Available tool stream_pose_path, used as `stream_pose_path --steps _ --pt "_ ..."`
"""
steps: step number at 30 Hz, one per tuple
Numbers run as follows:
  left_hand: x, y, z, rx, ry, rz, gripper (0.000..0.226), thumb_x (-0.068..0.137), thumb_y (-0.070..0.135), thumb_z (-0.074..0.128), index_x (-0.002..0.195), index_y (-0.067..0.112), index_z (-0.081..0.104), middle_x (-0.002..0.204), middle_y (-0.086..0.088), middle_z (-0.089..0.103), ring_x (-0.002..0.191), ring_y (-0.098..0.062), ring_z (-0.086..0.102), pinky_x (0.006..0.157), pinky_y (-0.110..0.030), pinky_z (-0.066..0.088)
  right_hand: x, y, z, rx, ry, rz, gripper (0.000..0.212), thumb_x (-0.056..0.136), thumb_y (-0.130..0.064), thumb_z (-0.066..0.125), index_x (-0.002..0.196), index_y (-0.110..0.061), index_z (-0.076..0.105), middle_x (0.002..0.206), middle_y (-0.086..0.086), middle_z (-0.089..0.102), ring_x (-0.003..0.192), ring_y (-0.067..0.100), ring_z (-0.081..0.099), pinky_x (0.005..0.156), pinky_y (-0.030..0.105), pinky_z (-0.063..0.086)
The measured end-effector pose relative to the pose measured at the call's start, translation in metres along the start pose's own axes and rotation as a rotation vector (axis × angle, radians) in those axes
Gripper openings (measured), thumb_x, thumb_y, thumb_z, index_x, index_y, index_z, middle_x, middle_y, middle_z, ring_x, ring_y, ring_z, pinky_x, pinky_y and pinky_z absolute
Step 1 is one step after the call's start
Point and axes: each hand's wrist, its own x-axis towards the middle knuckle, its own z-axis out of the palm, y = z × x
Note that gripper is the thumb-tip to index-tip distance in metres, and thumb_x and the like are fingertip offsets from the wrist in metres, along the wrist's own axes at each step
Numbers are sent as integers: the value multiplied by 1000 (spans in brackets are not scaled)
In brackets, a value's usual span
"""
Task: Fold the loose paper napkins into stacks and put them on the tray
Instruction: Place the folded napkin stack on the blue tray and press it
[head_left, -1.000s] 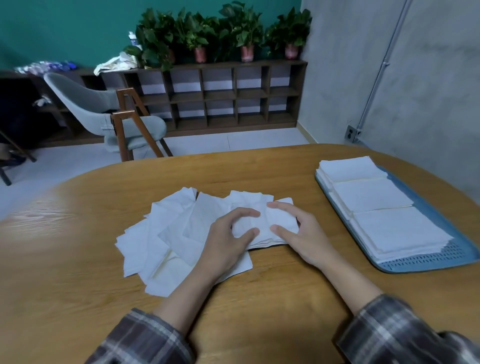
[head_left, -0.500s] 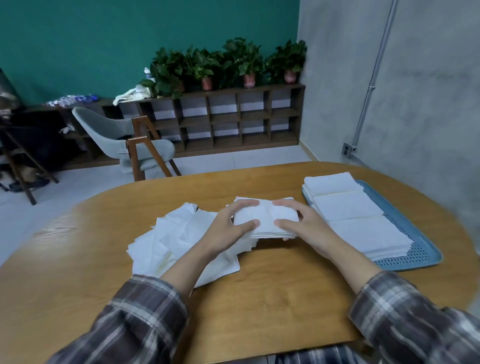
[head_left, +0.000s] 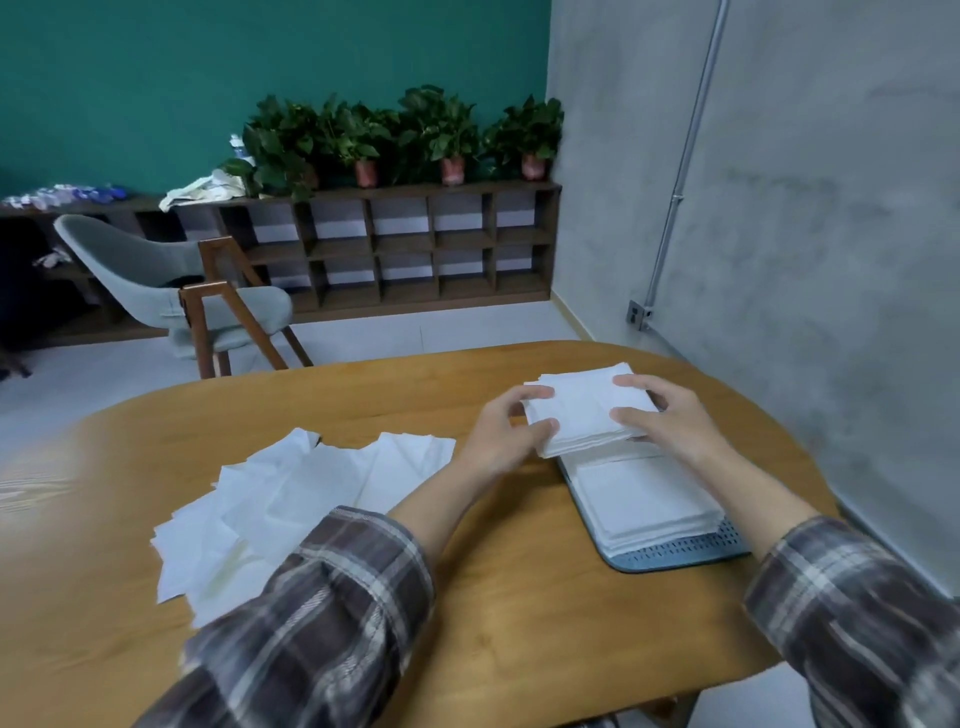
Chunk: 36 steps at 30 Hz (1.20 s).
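Observation:
A folded stack of white napkins (head_left: 584, 408) hangs above the far part of the blue tray (head_left: 675, 556). My left hand (head_left: 501, 434) grips its left edge and my right hand (head_left: 670, 415) grips its right edge, thumbs and fingers curled round it. A flat stack of napkins (head_left: 644, 493) lies on the near part of the tray; what lies further back on the tray is hidden by the held stack and my hands. Several loose white napkins (head_left: 291, 499) lie spread on the wooden table (head_left: 519, 597) at the left.
A grey concrete wall (head_left: 805, 260) runs close along the table's right side. Beyond the table stand a grey chair with wooden legs (head_left: 171, 296) and a low shelf unit (head_left: 415, 244) with potted plants on top.
Both hands lifted the folded stack off the loose pile and carried it right, over the tray. The camera view swung right and tilted up.

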Motion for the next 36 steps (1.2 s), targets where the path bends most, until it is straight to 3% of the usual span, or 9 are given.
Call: stream_pose_path --steps 2,7,11,15,20,24,29,32,36 --pt "12 -2 15 13 20 -22 35 92 14 79 124 27 72 133 2 65 120 -16 60 103 -42 56 7 4 -13 -20 3 -12 44 90 1 78 131 -13 72 134 7 64 113 17 60 71 12 55" --pt "28 -14 41 61 78 -87 31 86 21 85 113 30 72 116 -3 65 94 -4 62 92 -46 61 22 31 -31 -128 10 10 41 88 -7 81 126 -22 73 138 -1 66 133 17 56 97 26 39" --pt "32 -21 47 81 52 -103 25 87 30 84 110 34 73 103 4 60 106 -20 65 93 -48 61 25 46 -34 -207 21 45 39 87 -15 84 123 -26 75 135 -6 68 132 16 58 99 30 43" --pt "34 -29 46 81 46 -86 17 88 37 80 104 37 76 95 1 61 92 -34 71 88 -53 62 23 49 -37 -232 31 77 40 87 -21 84 124 -30 75 133 -9 68 126 16 61 99 33 49" --pt "33 -28 44 164 30 -40 17 91 29 81 108 31 77 91 3 61 73 -16 65 88 -41 62 15 45 -37 -340 20 55 40 90 -27 81 128 -31 74 133 -13 62 128 12 55 96 32 45" --pt "26 -32 44 424 20 76 25 92 34 81 116 33 74 110 3 49 99 -12 53 91 -24 44 10 48 -35 -511 -18 -20 38 94 -29 77 131 -27 71 136 -11 52 136 16 46 106 31 34" --pt "31 -13 50 749 75 433 37 102 40 66 133 20 68 144 -3 47 130 -22 47 106 -38 46 16 35 -32 -653 11 -253 41 98 -27 70 139 -26 65 159 -7 41 149 16 30 113 35 28" --pt "35 -7 65 926 -130 297 64 111 46 44 162 10 35 171 -12 23 159 -29 19 128 -43 20 23 32 -23 -822 -159 -299 57 108 -40 53 161 -28 38 174 -9 18 161 13 11 128 42 17" --pt "37 -27 73 995 -321 134 74 113 51 24 167 8 -1 176 -10 -7 163 -25 -10 132 -42 1 26 48 -17 -946 -357 -166 63 113 -49 26 169 -29 6 176 -11 -8 161 6 -12 128 29 -4"
